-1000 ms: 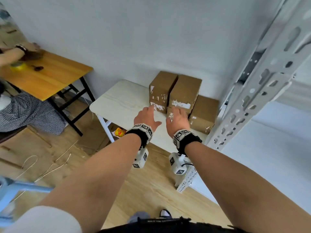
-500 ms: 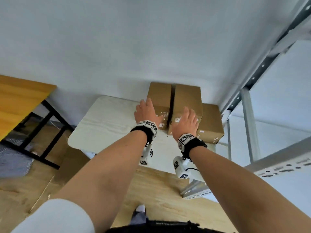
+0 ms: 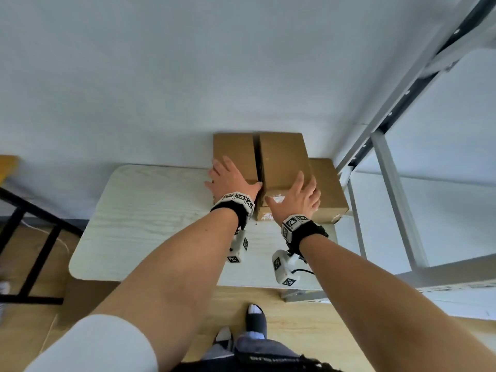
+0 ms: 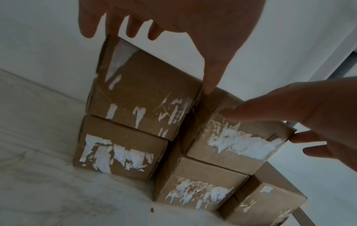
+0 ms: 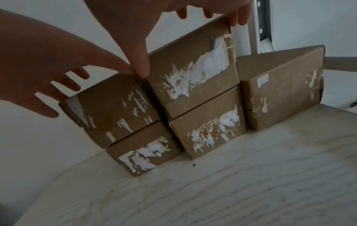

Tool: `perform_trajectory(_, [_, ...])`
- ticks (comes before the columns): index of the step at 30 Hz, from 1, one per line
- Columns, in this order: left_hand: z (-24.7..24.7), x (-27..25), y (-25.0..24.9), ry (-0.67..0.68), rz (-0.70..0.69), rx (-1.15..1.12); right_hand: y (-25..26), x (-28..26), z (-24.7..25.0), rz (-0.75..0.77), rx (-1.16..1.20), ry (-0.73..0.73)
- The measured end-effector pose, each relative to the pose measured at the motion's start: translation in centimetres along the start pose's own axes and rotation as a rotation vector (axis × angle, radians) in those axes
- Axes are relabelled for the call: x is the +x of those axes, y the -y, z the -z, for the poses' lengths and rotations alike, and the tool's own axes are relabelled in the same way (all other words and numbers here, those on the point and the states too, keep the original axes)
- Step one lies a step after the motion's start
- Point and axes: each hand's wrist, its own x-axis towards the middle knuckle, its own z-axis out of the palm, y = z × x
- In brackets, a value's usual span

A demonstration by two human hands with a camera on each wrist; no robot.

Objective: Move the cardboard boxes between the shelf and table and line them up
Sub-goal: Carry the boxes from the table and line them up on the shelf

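Note:
Five brown cardboard boxes with torn white labels stand at the back right of the white table (image 3: 150, 216). Two stacks of two stand side by side, and a single box (image 3: 326, 189) sits to their right. My left hand (image 3: 230, 178) lies spread over the upper left box (image 3: 236, 151), its thumb (image 4: 210, 82) at the gap between the stacks. My right hand (image 3: 298, 196) is spread over the near right corner of the upper right box (image 3: 281, 157), fingers straight. In the wrist views the lower left box (image 4: 119, 149) and lower right box (image 5: 210, 122) show beneath them.
A grey metal shelf frame (image 3: 389, 183) rises just right of the boxes, with a pale shelf board (image 3: 456, 277) lower down. The wall stands right behind the boxes. A black-legged table (image 3: 26, 237) is at the far left. Wooden floor and my feet are below.
Both hands have moved forward and up, from the front faces of the boxes onto the tops of the two upper boxes. The head view has come closer and turned right.

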Motion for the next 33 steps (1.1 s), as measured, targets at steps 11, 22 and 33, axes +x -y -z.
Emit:
perform_trajectory(11, [-2.0, 1.6, -0.9, -0.023, 0.034, 0.121, 0.0, 2.2, -2.4, -0.021, 0.019, -0.026])
perform_trajectory(22, [-0.2, 1.6, -0.6, -0.020, -0.002, 0.099, 0.9, 1.8, -0.7, 0.011, 0.058, -0.080])
perform_trajectory(33, [9.5, 2.8, -2.1, 0.034, -0.033, 0.118, 5.3, 4.6, 8.5, 0.153, 0.068, -0.214])
